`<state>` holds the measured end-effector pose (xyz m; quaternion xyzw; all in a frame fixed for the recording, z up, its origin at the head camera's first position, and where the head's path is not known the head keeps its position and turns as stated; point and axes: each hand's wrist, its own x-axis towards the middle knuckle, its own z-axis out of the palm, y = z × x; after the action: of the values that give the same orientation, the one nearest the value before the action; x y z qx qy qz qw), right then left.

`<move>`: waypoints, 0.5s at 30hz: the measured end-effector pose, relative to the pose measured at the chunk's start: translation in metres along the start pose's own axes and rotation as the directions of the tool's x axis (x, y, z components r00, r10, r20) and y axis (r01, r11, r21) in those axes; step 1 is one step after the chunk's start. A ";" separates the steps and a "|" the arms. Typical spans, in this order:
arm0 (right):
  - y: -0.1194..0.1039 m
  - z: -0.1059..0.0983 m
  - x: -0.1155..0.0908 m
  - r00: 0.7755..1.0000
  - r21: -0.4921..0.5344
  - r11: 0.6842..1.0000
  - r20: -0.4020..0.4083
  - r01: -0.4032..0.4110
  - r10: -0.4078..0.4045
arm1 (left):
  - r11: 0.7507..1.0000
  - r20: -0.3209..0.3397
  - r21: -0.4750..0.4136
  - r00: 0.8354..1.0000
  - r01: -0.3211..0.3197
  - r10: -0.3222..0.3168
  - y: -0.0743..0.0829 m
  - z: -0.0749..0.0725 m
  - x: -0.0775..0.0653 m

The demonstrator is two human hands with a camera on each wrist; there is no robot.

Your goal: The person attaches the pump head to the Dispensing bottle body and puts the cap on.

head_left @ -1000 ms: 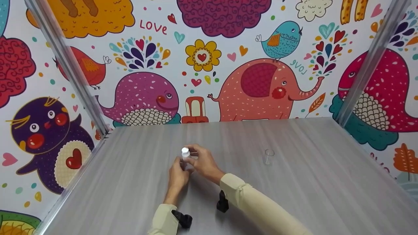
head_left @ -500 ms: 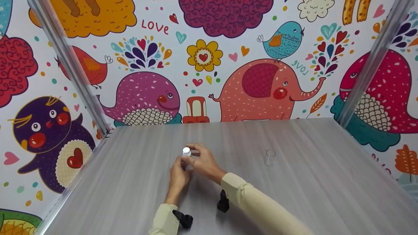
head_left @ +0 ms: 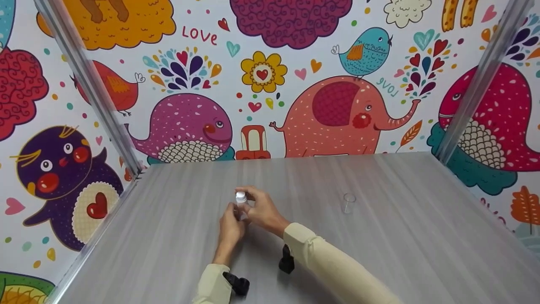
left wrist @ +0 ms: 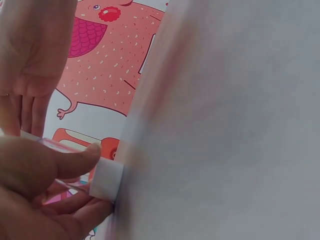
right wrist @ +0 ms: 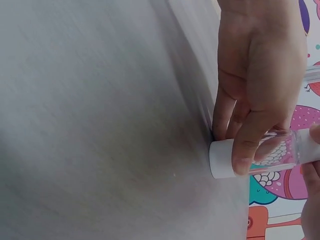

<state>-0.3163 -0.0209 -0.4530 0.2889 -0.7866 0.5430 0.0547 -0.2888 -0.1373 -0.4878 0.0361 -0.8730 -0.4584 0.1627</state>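
Observation:
A small bottle (head_left: 241, 197) stands upright between both hands, with a clear pinkish body and white parts at top and bottom. My left hand (head_left: 230, 228) grips it low down; in the right wrist view that thumb and fingers pinch the white base (right wrist: 221, 159). My right hand (head_left: 265, 211) holds the white upper end (right wrist: 309, 146) between thumb and fingers. The left wrist view shows the base (left wrist: 106, 179) right at the tabletop, with my left fingers around it and my right hand (left wrist: 35, 55) above. The upper end is mostly hidden there.
A small clear cylinder (head_left: 348, 203), like a little cup, stands on the grey wood-grain table (head_left: 400, 253) to the right of the hands. Metal posts (head_left: 93, 88) rise at the back corners. Walls with printed cartoon animals enclose the back and sides.
My right fingers have shifted around the bottle's white top, the forefinger now reaching farther behind it. The left hand and the clear cylinder stay in place.

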 end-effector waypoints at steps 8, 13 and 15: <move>-0.001 0.001 0.003 0.998 -0.020 0.998 -0.022 -0.059 0.058 | 1.000 -0.015 -0.010 1.000 -0.019 0.019 -0.001 -0.001 -0.002; 0.001 0.000 0.004 0.995 -0.044 0.995 -0.043 -0.089 0.087 | 1.000 -0.018 -0.016 1.000 -0.012 0.012 0.000 0.000 -0.002; 0.002 0.000 0.004 0.994 -0.055 0.993 -0.053 -0.101 0.099 | 1.000 -0.019 -0.015 1.000 -0.015 0.015 0.001 0.002 -0.002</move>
<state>-0.3203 -0.0217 -0.4528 0.2337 -0.8137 0.5294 0.0554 -0.2878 -0.1352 -0.4887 0.0326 -0.8681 -0.4636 0.1744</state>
